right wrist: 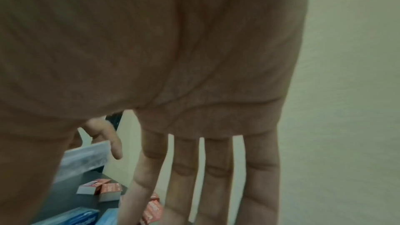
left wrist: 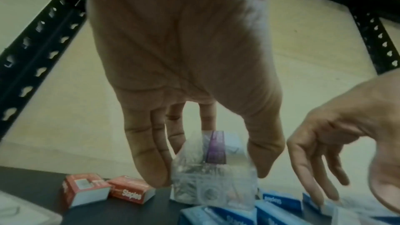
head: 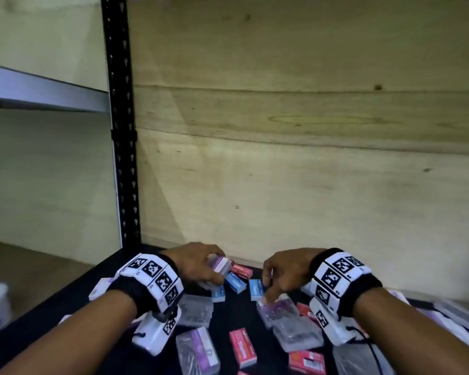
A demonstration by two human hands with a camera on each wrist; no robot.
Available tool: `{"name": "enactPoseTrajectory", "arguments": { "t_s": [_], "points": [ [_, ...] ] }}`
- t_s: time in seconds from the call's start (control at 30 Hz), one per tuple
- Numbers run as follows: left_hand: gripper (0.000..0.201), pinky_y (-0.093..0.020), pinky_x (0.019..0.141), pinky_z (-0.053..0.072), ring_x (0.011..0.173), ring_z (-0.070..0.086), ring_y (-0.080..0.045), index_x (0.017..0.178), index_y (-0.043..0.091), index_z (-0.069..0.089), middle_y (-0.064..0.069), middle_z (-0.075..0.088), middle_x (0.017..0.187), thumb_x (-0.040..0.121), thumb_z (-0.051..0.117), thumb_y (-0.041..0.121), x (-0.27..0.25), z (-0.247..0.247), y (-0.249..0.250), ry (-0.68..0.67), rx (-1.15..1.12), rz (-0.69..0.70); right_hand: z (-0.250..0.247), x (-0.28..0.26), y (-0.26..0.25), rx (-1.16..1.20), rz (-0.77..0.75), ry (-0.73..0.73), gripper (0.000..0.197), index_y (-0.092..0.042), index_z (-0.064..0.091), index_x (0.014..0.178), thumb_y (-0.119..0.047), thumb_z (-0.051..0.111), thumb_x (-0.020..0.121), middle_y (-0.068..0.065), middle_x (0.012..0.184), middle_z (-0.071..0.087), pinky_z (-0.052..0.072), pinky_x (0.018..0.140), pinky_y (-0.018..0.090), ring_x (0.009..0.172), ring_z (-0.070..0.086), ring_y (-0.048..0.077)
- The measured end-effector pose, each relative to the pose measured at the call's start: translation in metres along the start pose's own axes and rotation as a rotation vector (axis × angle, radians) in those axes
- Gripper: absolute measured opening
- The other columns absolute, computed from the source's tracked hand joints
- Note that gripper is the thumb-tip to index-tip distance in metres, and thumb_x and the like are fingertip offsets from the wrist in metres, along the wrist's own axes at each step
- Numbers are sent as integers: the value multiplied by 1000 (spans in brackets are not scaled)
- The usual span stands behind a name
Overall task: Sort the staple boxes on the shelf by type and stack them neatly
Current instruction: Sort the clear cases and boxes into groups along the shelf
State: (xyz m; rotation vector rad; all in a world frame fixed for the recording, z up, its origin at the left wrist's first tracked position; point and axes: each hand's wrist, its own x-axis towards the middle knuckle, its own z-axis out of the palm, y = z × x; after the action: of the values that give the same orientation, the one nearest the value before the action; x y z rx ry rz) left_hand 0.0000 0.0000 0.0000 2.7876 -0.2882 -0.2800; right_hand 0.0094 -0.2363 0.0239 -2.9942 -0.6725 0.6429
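Many small staple boxes lie scattered and unsorted over the dark shelf board [head: 73,296] along the bottom of the head view: red cardboard ones [head: 242,347], blue cardboard ones [head: 256,289] and clear plastic cases with purple labels [head: 197,350]. At lower centre of the left wrist view, the left hand [left wrist: 184,67] pinches one clear purple-labelled plastic case [left wrist: 213,170] between thumb and fingertips, holding it upright above the blue boxes. Right of it, the right hand [head: 284,274] reaches down with fingers spread and straight, one fingertip touching another clear case [head: 278,311]; it grips nothing. These cases look rigid, smooth and probably slippery, likely weighty for their size, so I would pinch them across the short sides. The cardboard boxes seem light but crushable, best held by their long edges.
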Motion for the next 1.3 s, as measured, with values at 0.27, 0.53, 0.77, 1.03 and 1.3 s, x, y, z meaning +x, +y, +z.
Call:
{"name": "enactPoseTrajectory", "arguments": {
  "t_s": [0.27,0.53,0.77,1.03,1.3],
  "points": [
    [80,-32,71,56,72,66,-13,115,22,43,1,72,93,59,84,62,-11,-1,0,-77,-234,-6,18,-3,8,-6,32,-60,44,-37,65,116,-35,80,74,-8,112,73,51,99,40,103,67,18],
    [49,-34,73,59,82,70,-21,110,18,45,-6,72,100,80,80,34,-26,5,-8,-84,-349,63,19,-7,4,-8,51,-65,36,-30,71,112,-38,80,78,-4,104,76,53,81,31,99,71,19],
    [34,-29,83,51,92,65,-15,106,29,54,6,69,106,82,79,33,-30,-9,-22,-7,-251,148,12,-6,-8,-71,62,-33,43,-29,60,111,-39,82,76,-8,108,65,46,81,31,100,60,17],
    [37,-32,91,52,101,66,-19,111,28,55,3,69,109,82,78,31,-31,-51,-60,81,-180,58,-19,13,-31,-29,-66,93,32,-28,55,111,-37,73,87,-7,111,59,44,82,30,99,57,16],
    [41,-16,72,42,93,57,-9,119,22,55,7,59,110,85,76,27,-10,-80,-134,163,-19,-93,-35,82,-69,-21,-125,331,37,-27,52,130,-34,62,95,-1,129,59,47,92,33,110,57,19]
  ]
}}
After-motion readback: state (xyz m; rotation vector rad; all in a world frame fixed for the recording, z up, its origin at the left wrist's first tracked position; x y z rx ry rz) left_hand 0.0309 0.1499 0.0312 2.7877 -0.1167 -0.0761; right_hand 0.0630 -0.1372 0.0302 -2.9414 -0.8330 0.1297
